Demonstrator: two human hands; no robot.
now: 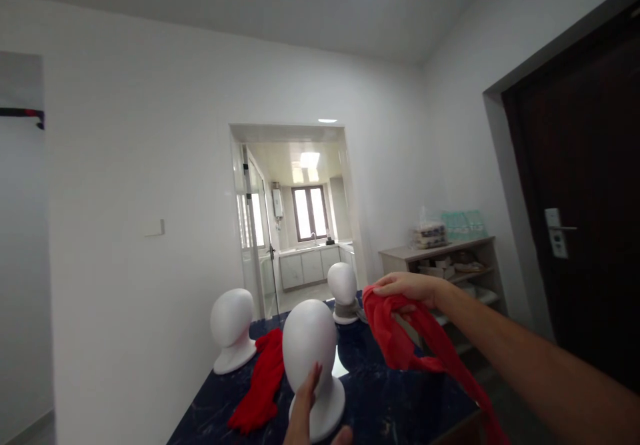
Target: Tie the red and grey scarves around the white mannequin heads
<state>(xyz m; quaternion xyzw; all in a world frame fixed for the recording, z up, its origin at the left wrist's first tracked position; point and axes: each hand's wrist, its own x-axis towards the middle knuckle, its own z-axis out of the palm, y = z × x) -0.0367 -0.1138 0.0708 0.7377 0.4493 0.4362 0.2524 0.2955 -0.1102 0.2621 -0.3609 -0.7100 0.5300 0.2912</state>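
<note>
My right hand is closed round a red scarf, held up over the right side of the table. One length of the scarf trails down past my forearm. My left hand is at the near white mannequin head, fingers and thumb apart in front of its neck; whether it touches the head I cannot tell. Beside that head, a second red cloth lies crumpled on the dark blue marbled table.
Another white mannequin head stands at the table's left edge. A third mannequin head at the back has a grey cloth round its neck. Beyond are a shelf unit with packages, a dark door and a kitchen doorway.
</note>
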